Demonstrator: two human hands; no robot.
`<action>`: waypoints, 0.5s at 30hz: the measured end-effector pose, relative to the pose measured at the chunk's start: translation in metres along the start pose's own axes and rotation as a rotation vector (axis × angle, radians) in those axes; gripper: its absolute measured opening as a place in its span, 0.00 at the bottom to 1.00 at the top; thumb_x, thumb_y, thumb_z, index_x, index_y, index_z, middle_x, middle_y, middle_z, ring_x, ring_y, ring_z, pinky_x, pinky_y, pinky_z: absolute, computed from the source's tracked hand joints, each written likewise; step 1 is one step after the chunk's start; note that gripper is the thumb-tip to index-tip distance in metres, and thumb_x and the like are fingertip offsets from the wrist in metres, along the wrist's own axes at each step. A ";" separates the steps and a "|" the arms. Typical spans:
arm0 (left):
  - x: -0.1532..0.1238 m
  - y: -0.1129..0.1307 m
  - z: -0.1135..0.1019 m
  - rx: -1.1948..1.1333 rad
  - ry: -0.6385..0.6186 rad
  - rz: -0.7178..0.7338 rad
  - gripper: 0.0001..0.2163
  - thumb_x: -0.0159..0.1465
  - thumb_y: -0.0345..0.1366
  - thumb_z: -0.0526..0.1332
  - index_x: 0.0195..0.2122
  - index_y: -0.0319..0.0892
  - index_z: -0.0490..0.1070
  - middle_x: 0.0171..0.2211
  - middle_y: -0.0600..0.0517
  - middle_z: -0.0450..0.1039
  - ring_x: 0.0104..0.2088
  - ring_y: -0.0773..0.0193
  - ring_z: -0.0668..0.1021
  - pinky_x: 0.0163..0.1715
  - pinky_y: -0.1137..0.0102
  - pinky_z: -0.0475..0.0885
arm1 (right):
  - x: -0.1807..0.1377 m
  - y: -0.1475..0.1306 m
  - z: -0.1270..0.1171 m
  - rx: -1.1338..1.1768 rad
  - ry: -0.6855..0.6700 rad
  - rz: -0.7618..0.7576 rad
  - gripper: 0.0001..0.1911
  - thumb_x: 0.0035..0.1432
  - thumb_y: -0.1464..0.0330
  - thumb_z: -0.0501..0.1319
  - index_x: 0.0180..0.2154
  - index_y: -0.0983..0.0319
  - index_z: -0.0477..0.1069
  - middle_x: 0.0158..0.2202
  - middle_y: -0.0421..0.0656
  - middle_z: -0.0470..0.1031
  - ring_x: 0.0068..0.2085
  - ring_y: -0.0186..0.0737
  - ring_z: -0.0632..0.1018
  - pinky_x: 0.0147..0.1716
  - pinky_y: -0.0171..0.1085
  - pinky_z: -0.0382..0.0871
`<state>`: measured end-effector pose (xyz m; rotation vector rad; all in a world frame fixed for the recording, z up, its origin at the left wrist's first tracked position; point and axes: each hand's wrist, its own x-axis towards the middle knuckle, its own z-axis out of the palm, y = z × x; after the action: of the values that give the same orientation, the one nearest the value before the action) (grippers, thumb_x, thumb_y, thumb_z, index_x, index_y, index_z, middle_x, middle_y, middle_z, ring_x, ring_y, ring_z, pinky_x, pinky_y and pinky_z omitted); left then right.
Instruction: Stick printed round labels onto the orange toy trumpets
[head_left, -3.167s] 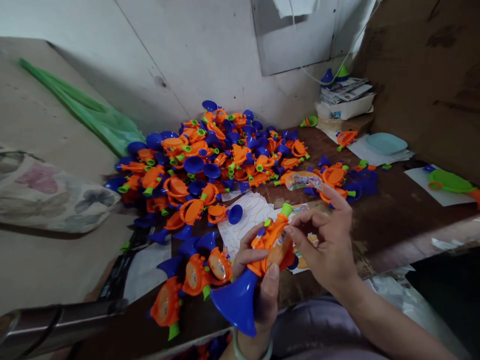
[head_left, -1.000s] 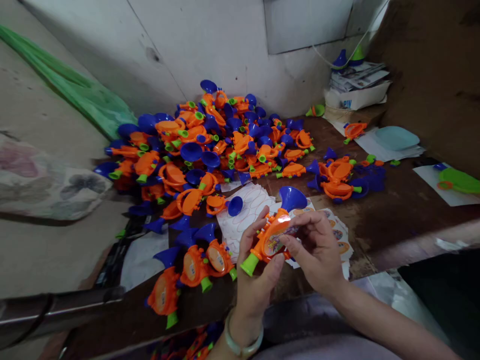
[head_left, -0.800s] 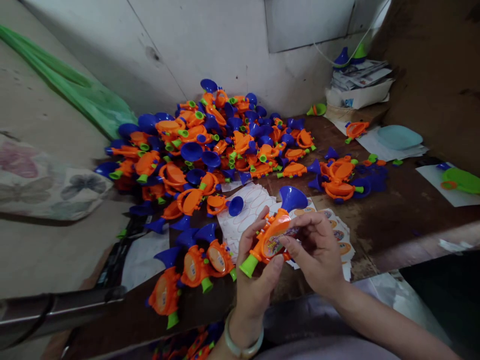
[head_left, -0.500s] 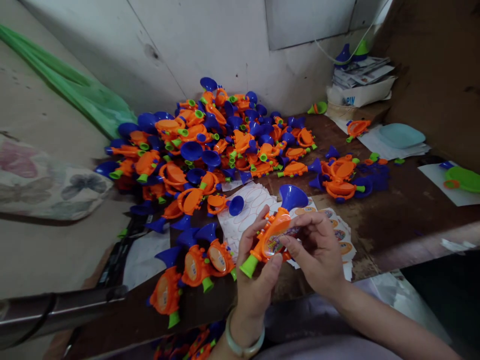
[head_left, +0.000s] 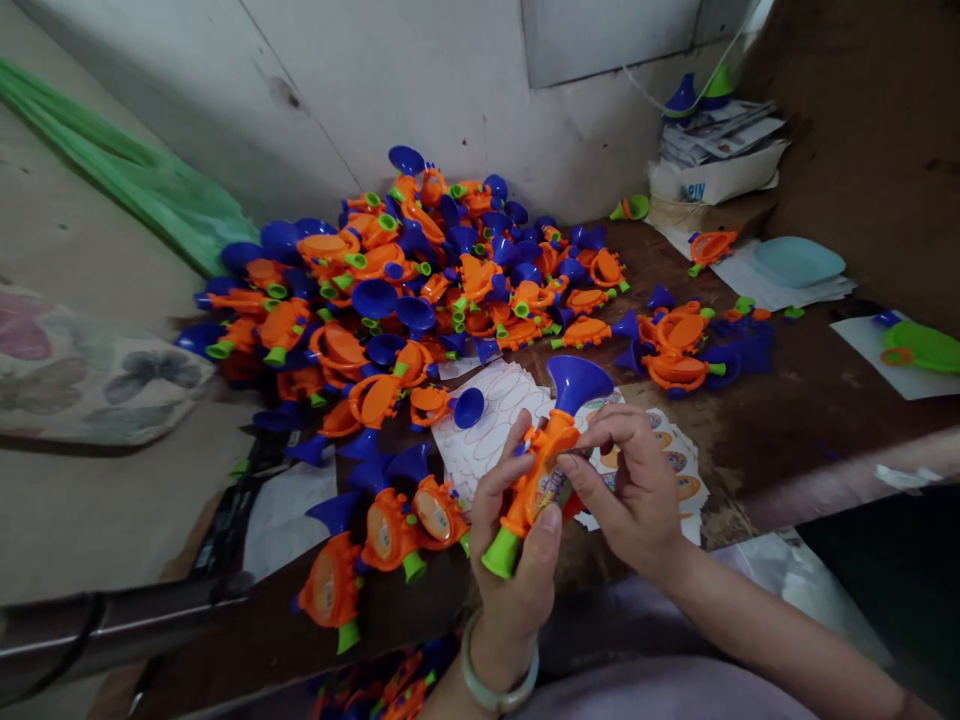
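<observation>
Head view: left fingers (head_left: 541,547) closed round an orange toy horn (head_left: 541,470); right fingers (head_left: 604,437) pinch its label (head_left: 553,488); box (head_left: 697,185) reads "PIN".

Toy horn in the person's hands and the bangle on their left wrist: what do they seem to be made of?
The toy horn looks like moulded plastic: glossy orange body, blue flared bell, green mouthpiece, each smooth and evenly coloured. The bangle is pale green with a smooth, soft sheen, perhaps jade, glass or plastic; the look leaves that open.
</observation>
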<state>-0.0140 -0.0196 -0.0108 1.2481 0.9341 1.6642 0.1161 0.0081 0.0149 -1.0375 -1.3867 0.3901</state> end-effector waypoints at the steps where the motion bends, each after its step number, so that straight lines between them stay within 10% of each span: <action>1: -0.001 0.000 -0.001 0.002 -0.010 0.002 0.15 0.72 0.35 0.68 0.58 0.52 0.78 0.71 0.45 0.73 0.70 0.47 0.76 0.68 0.54 0.74 | 0.000 0.000 -0.001 -0.007 -0.005 -0.003 0.09 0.66 0.74 0.66 0.42 0.54 0.71 0.37 0.38 0.73 0.42 0.42 0.74 0.43 0.41 0.71; 8: -0.006 -0.004 -0.003 0.039 -0.018 0.022 0.16 0.72 0.34 0.68 0.60 0.51 0.77 0.72 0.42 0.71 0.71 0.43 0.74 0.67 0.51 0.75 | -0.005 0.000 0.002 -0.153 0.000 -0.051 0.09 0.69 0.69 0.66 0.48 0.53 0.69 0.43 0.41 0.74 0.46 0.46 0.75 0.46 0.45 0.74; 12: -0.005 -0.001 -0.005 0.063 -0.051 0.034 0.15 0.73 0.35 0.67 0.60 0.50 0.77 0.72 0.39 0.71 0.69 0.42 0.77 0.63 0.51 0.79 | -0.001 0.027 -0.001 -0.289 0.040 -0.027 0.37 0.69 0.57 0.69 0.70 0.54 0.55 0.59 0.52 0.69 0.58 0.54 0.75 0.51 0.52 0.76; 15: 0.001 0.009 -0.029 0.223 -0.029 0.127 0.16 0.72 0.33 0.66 0.61 0.50 0.77 0.70 0.42 0.74 0.68 0.44 0.78 0.61 0.51 0.81 | 0.012 0.065 -0.018 -0.357 -0.021 -0.001 0.37 0.72 0.55 0.63 0.73 0.57 0.51 0.60 0.54 0.71 0.59 0.55 0.77 0.56 0.55 0.76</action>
<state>-0.0445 -0.0245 -0.0088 1.5045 1.0641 1.6687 0.1568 0.0449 -0.0261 -1.3246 -1.5090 0.1540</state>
